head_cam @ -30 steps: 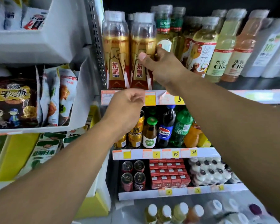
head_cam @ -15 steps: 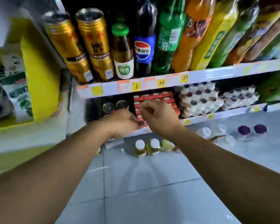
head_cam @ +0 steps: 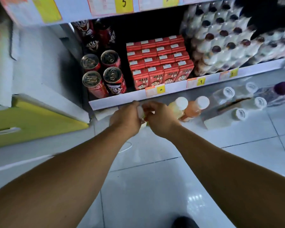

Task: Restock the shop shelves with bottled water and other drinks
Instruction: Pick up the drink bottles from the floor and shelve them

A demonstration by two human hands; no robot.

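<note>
Pick-up step. Left hand (head_cam: 125,119) and right hand (head_cam: 160,120) meet over a white-capped bottle (head_cam: 140,111) on the floor below the bottom shelf (head_cam: 122,100); fingers curled round it, though the grip is partly hidden. Likely next: lift clear of the neighbouring yellow bottle (head_cam: 178,107), then shelve.

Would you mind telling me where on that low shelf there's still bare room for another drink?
A dark bare strip runs between the red cans and the red cartons. Elsewhere it is crowded: cartons sit tight together, and wrapped white bottles fill the right side. The floor near the person is bare; further back stand loose bottles, where both hands meet.
</note>
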